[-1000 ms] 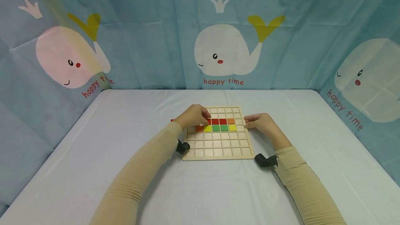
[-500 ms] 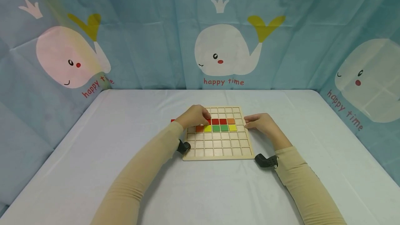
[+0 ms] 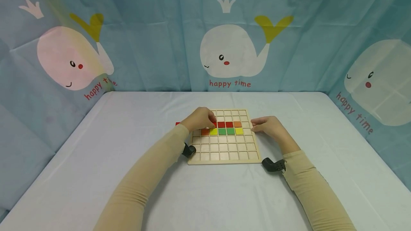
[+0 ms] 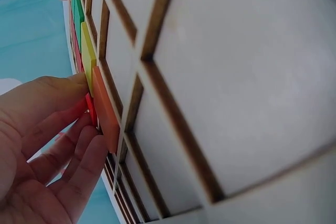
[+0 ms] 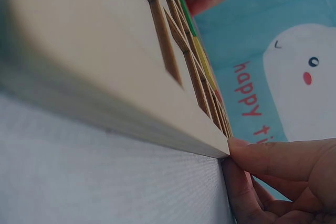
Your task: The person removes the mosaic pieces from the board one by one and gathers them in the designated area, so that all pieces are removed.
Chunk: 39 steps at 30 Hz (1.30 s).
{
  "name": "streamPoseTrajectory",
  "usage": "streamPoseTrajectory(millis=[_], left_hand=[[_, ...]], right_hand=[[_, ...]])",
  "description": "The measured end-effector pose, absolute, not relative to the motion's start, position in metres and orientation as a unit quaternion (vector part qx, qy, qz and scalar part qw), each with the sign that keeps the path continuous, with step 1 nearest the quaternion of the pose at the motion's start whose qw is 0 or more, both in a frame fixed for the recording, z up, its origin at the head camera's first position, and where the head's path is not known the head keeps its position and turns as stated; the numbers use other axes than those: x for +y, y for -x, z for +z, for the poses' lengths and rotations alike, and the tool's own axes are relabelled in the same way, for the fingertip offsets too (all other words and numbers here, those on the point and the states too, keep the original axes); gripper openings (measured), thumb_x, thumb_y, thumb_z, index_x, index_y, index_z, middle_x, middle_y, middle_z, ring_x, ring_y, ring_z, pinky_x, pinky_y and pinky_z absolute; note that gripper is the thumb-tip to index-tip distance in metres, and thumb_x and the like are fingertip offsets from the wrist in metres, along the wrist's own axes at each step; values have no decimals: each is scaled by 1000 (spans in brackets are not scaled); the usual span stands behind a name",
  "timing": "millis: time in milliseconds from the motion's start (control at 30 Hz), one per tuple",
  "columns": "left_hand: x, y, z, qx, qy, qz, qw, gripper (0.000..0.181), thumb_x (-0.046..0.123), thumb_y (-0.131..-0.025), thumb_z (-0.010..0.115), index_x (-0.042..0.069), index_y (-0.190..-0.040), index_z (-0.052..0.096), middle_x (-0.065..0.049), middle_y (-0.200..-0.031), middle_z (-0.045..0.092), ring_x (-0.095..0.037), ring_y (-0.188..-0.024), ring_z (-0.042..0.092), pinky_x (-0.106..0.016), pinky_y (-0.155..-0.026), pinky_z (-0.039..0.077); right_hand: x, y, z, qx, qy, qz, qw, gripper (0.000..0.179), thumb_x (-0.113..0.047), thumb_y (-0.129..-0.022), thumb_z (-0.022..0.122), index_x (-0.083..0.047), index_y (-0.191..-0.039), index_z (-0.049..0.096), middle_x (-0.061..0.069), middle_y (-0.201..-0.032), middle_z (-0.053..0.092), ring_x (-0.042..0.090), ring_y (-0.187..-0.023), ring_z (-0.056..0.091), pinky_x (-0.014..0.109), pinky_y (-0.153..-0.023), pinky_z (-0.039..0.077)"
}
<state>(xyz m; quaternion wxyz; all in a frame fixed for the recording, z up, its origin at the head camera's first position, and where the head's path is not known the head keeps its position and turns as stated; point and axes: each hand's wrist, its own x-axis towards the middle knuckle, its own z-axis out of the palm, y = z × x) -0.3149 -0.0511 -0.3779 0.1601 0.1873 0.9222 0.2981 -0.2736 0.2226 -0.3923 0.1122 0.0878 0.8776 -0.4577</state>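
A wooden grid board (image 3: pixel 223 148) lies on the table, with coloured square tiles set in two rows. My left hand (image 3: pixel 199 118) reaches over its left part. Its thumb and fingers pinch at a red tile (image 4: pixel 91 109), beside a yellow tile (image 4: pixel 88 61) and an orange tile (image 4: pixel 106 111). That hand hides the left end of the upper row. Farther right sit red tiles (image 3: pixel 221 124), green tiles (image 3: pixel 222 131) and a yellow tile (image 3: pixel 239 131). My right hand (image 3: pixel 269 126) holds the board's right edge, thumb and fingers against it.
A red piece (image 3: pixel 177 123) shows just left of the board, mostly behind the left wrist. Black wrist devices (image 3: pixel 273 165) sit under both forearms. The white-covered table (image 3: pixel 221 195) meets a blue whale-print curtain (image 3: pixel 154 56) at the back and sides.
Almost nothing differs. The left wrist has shifted very slightly to the right, while its fingers stay at the same red tile. The right hand and the board have kept their places.
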Motion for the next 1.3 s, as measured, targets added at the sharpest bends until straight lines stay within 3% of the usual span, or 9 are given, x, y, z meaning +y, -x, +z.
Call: streamPoseTrajectory(millis=[433,700,1000,1167,1300], left_hand=[[-48,313,-377,921,-196,294,166,9,9,-86,73,9,-94,70,-4,-95,65,-18,-82,53,-28,-75,47],[-47,314,-377,922,-187,294,167,11,8,-86,72,9,-96,68,-4,-94,63,-18,-83,52,-28,-75,45],[-48,315,-376,920,-200,294,165,12,8,-86,71,9,-98,68,-5,-97,65,-17,-80,54,-25,-71,47],[-50,317,-377,921,-202,292,161,12,9,-86,71,9,-98,69,-6,-101,66,-18,-84,55,-27,-76,49],[-52,318,-377,924,-199,290,152,16,11,-86,72,9,-102,70,-5,-106,68,-20,-95,55,-31,-88,50]], right_hand=[[224,273,-392,878,-78,-459,111,49,-12,-87,75,-1,-133,62,15,-125,69,11,-98,62,26,-86,50],[224,272,-393,881,-75,-454,112,49,-13,-87,75,-1,-133,62,15,-126,69,17,-106,61,31,-92,49],[224,274,-393,878,-83,-459,109,48,-11,-87,74,-2,-132,62,14,-125,69,13,-99,61,25,-84,48],[225,274,-393,878,-84,-458,111,48,-13,-87,74,-3,-133,62,14,-125,69,15,-103,60,24,-84,48],[226,273,-393,878,-80,-459,112,49,-13,-87,75,-3,-133,62,13,-121,71,14,-101,60,22,-82,48]])
